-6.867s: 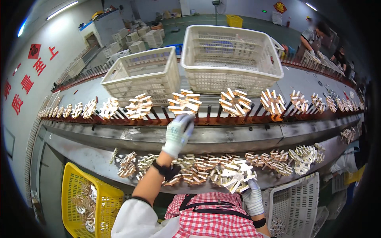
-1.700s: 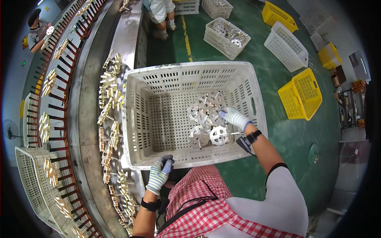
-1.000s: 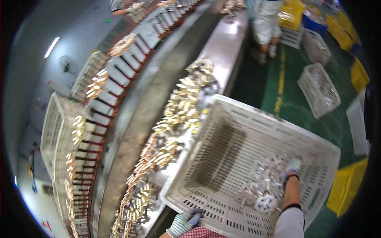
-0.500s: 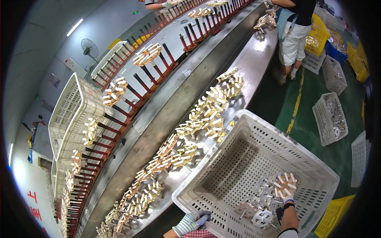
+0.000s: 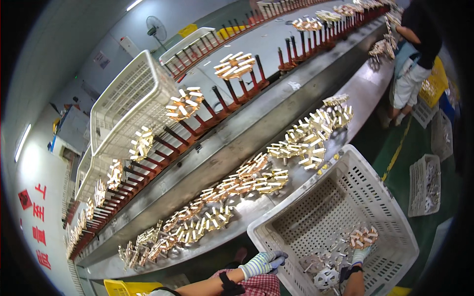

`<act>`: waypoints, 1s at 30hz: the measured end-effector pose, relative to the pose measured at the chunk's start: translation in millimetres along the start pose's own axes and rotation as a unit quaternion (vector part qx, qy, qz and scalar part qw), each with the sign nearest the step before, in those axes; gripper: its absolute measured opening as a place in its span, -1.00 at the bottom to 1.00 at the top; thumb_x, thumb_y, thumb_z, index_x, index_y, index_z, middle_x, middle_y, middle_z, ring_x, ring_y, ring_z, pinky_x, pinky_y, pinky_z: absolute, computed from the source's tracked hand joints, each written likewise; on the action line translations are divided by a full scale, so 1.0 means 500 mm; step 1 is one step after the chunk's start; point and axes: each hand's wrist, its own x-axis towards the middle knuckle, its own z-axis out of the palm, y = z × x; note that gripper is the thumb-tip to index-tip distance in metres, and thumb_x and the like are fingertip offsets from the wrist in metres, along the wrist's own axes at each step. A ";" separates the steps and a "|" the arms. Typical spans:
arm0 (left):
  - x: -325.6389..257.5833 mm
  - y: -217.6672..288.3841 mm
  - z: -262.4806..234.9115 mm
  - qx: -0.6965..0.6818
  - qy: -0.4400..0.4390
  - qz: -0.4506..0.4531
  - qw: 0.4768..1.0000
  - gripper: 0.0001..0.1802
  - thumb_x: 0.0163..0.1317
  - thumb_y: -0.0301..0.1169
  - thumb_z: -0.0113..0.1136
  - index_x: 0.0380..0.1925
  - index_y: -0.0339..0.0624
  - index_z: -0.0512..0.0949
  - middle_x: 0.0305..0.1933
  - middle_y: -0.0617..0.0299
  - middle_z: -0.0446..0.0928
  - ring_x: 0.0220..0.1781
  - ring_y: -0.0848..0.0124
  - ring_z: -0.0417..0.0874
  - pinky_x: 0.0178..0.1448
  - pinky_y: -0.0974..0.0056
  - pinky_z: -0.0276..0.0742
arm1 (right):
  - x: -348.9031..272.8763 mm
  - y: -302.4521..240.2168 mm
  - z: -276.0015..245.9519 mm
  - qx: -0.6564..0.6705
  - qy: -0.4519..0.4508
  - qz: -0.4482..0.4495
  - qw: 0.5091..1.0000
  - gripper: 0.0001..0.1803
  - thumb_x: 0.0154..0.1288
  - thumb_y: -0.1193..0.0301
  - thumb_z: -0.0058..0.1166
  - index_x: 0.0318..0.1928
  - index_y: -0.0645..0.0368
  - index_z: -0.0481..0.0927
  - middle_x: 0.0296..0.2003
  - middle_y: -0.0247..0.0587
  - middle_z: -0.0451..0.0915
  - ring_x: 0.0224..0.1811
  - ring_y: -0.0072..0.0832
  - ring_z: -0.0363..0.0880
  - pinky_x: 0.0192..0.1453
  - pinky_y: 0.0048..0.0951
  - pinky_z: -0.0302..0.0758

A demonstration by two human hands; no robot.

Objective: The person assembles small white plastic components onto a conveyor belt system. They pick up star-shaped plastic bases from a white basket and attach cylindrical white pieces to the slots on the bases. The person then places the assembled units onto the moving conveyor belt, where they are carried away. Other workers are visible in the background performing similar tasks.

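Copper-coloured wheel (image 5: 364,238) now in the right hand (image 5: 360,256), not visible a second ago, apparently pinched from beneath, leaving that hand occupied. Above silver wheels (image 5: 326,278), toward the crate's (image 5: 316,212) right corner. At the near rim (image 5: 259,239), left hand (image 5: 262,263), fingers bunched, grip unclear.

Rows of pegs (image 5: 176,136) and crates (image 5: 370,185) show a factory.
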 end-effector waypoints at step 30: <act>-0.683 -0.154 -0.752 0.161 0.759 0.321 0.544 -0.76 0.01 -0.39 0.33 -0.29 -0.19 0.62 -0.06 0.07 0.57 -0.07 0.17 0.59 0.01 0.18 0.52 | -0.970 0.002 0.918 -0.581 -0.489 -0.458 0.462 -0.22 0.34 -0.02 -0.04 0.44 -0.07 -0.02 0.43 -0.14 0.03 0.45 -0.21 0.07 0.44 0.10 0.12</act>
